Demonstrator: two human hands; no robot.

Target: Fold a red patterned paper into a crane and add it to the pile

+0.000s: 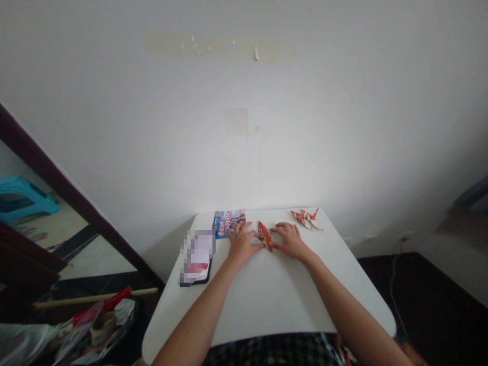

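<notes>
A small piece of red folded paper (264,233), with a pointed upper end, lies on the white table (267,300) between my hands. My left hand (242,243) has its thumb and index finger at the paper's left side and lower edge, the other fingers spread over the table. From the other side, my right hand (292,241) touches the paper's right and lower edge with thumb and fingertips. Beyond my right hand sit red-and-white folded paper shapes (305,218) with pointed tips, like origami cranes. A printed blue leaflet (223,223) lies beside my left fingers, partly covered by them.
A phone (202,272) with a blurred screen lies at the table's left. A white wall (244,162) stands behind the table. On the floor to the left are a bag of rubbish (102,325) and a wooden stick (143,292); a blue plastic stool (26,195) shows in a mirror-like panel.
</notes>
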